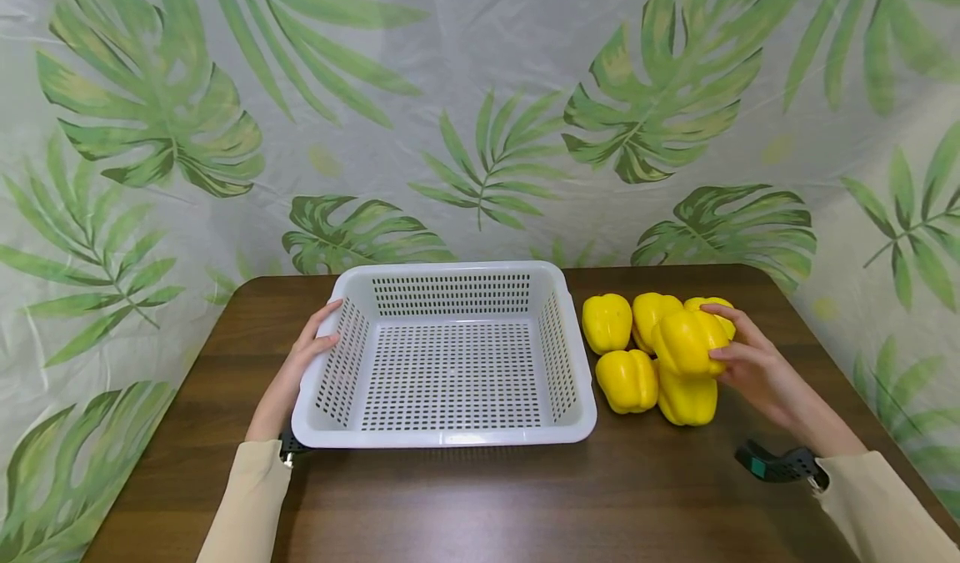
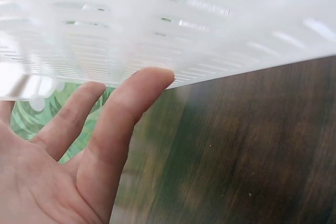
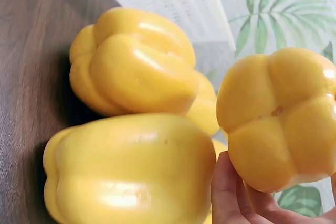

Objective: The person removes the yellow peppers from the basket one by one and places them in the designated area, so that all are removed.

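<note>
My right hand [image 1: 757, 367] grips a yellow bell pepper [image 1: 686, 342], thumb and fingers around its right side. In the right wrist view this pepper [image 3: 278, 119] turns its lobed end to the camera, held above the others. Several more yellow bell peppers [image 1: 628, 381] lie clustered on the table below and beside it. At the left, my left hand [image 1: 302, 361] touches the left rim of a white perforated plastic basket [image 1: 450, 439], its fingers fairly straight. The left wrist view shows the thumb [image 2: 134, 100] extended against the basket's white slotted side [image 2: 210, 30]. No pepper lies in the basket.
Basket and peppers stand on a dark brown wooden table [image 1: 480, 505], the peppers just right of the basket. A leaf-patterned cloth [image 1: 510, 37] hangs behind the table's far edge. Both wrists wear dark straps; the right one [image 1: 780, 463] hangs over the table.
</note>
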`<state>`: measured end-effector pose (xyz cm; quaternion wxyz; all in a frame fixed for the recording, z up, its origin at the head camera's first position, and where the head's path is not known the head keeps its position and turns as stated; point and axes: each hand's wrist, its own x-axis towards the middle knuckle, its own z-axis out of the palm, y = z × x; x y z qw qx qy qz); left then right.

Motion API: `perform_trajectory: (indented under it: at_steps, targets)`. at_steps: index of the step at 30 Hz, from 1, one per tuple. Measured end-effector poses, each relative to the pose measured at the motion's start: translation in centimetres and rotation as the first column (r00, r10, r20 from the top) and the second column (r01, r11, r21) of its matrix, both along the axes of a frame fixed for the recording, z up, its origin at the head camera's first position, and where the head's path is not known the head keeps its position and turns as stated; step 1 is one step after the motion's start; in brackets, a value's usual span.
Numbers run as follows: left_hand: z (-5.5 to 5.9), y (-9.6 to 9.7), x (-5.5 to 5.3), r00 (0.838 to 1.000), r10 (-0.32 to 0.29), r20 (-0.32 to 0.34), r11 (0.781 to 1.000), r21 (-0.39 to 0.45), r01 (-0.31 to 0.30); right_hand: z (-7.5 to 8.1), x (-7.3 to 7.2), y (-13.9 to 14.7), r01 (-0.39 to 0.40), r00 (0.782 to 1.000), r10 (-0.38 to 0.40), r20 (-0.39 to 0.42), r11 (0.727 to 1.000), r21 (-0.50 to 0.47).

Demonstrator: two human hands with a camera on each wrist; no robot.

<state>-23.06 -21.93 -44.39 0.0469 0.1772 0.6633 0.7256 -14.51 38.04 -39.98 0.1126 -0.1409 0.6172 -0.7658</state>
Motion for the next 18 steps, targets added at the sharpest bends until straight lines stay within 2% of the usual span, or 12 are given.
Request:
perform_trajectory:
  at_steps: [9, 18]
  targets:
    - [0.0, -0.1, 0.1, 1.000, 0.002, 0.020, 1.000, -0.007, -0.002, -0.8, 0.6, 2.1, 0.031, 0.999, -0.032, -0.021, 0.999, -0.030]
    - [0.0, 0.0, 0.1, 1.000, 0.001, 0.006, 1.000, 0.004, -0.001, -1.8, 1.1, 3.8, 0.045, 0.999, -0.047, -0.026, 0.996, -0.078]
